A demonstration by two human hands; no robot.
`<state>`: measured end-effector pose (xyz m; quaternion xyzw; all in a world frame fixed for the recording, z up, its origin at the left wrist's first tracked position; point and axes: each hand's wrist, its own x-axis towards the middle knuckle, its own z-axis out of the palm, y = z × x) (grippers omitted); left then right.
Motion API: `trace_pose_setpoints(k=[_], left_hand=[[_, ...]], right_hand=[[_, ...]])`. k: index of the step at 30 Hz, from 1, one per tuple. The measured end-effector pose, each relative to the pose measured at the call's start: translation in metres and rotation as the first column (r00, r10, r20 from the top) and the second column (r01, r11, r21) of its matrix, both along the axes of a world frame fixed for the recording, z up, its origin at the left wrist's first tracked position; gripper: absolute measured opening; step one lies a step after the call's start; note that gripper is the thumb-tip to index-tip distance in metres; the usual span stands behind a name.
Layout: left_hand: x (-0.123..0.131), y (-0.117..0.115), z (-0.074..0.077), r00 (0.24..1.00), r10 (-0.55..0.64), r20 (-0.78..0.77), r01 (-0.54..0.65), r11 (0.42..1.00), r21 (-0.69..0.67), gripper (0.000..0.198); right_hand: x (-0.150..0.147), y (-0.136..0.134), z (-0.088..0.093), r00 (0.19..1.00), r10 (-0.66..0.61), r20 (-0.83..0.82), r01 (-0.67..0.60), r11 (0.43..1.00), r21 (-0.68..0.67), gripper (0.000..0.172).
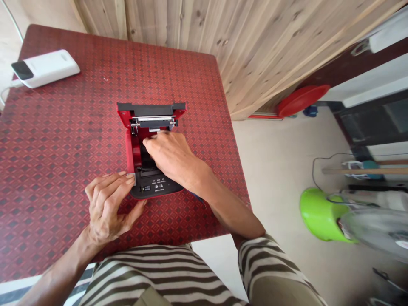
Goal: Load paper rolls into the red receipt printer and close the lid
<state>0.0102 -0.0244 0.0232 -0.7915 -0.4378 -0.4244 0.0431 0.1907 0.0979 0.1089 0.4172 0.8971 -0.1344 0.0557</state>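
A small red and black label printer (153, 180) sits on the table with its lid (151, 109) raised, so the roller and paper bay show. My left hand (110, 202) grips the printer's front left corner, fingers along the side and thumb at the front edge. A small grey square piece (131, 179) shows at those fingertips. Reaching down into the open bay, my right hand (174, 155) has its fingers curled. Its fingertips are mostly hidden, and I cannot make out what they hold.
A white power bank (47, 69) with a cable lies at the table's far left. The red patterned table (79, 119) meets a wooden plank wall (197, 25). On the floor to the right are a green stool or bucket (318, 216) and a red basin (302, 100).
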Motion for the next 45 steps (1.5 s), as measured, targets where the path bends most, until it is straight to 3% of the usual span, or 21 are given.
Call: trace_pose_setpoints(k=[4,10,15,19,24,28,32,38,41,45], left_hand=[[-0.002,0.000,0.005,1.000,-0.004,-0.005,0.004,1.000,-0.022,0.080],[-0.010,0.006,0.029,0.999,-0.031,-0.018,0.029,0.992,-0.122,0.074],[-0.013,0.038,0.050,0.999,-0.022,-0.026,0.019,0.995,-0.101,0.078],[-0.010,0.072,0.060,0.999,0.012,-0.031,-0.011,1.000,0.011,0.071],[-0.008,0.096,0.064,0.999,0.047,-0.002,-0.047,0.998,0.032,0.069],[-0.009,0.099,0.062,0.999,0.048,0.025,-0.048,0.999,0.012,0.066],[-0.007,0.103,0.063,0.998,0.050,0.038,-0.050,0.999,0.011,0.063],[0.000,0.116,0.067,0.991,-0.014,0.134,0.049,0.965,-0.256,0.060],[0.003,0.118,0.064,0.981,-0.012,0.192,0.080,0.933,-0.350,0.061],[0.005,0.116,0.061,0.976,-0.010,0.219,0.085,0.938,-0.336,0.057]], right_hand=[[0.016,-0.006,0.008,0.997,0.006,-0.080,-0.011,0.998,-0.065,0.030],[0.051,-0.023,0.004,0.889,0.110,-0.445,-0.199,0.967,-0.158,0.021],[0.054,-0.027,-0.015,0.803,0.071,-0.592,-0.168,0.979,-0.111,0.014],[0.056,-0.023,-0.020,0.746,0.045,-0.664,-0.154,0.982,-0.107,0.012],[0.060,-0.012,-0.013,0.772,0.042,-0.634,-0.185,0.970,-0.161,0.018],[0.054,-0.007,-0.010,0.813,0.090,-0.576,-0.236,0.954,-0.184,0.022],[0.048,-0.012,-0.012,0.817,0.042,-0.575,-0.175,0.968,-0.178,0.023],[0.055,-0.027,-0.007,0.711,-0.070,-0.700,-0.013,0.994,-0.113,0.019],[0.053,-0.031,-0.002,0.794,0.007,-0.608,-0.075,0.993,-0.087,0.016],[0.042,-0.033,0.002,0.904,0.126,-0.410,-0.193,0.973,-0.125,0.016]])
